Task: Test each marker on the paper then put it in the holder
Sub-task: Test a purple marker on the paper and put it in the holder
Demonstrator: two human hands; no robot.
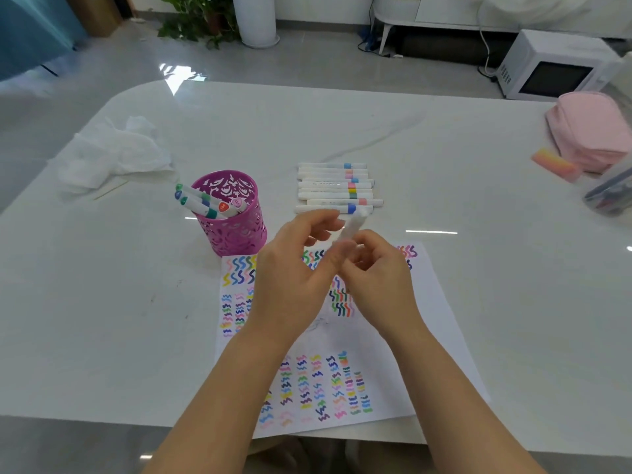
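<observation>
A white plastic marker (355, 223) is held tilted, pinched by the right hand (376, 278). The left hand (297, 268) curls fingers (321, 224) against it, but blur leaves its grip undetermined. Uncapping is judged in hand. Next, the tip is to be drawn on the scribbled white paper sheet (434, 336) beneath the fingers, then the marker dropped into the pink perforated holder (236, 224) to their left.

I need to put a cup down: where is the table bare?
Bare: right of the paper and marker row, toward the pink pouch; left of the paper, nearer than the holder. Crowded: between holder, marker row, left hand and right hand.
</observation>
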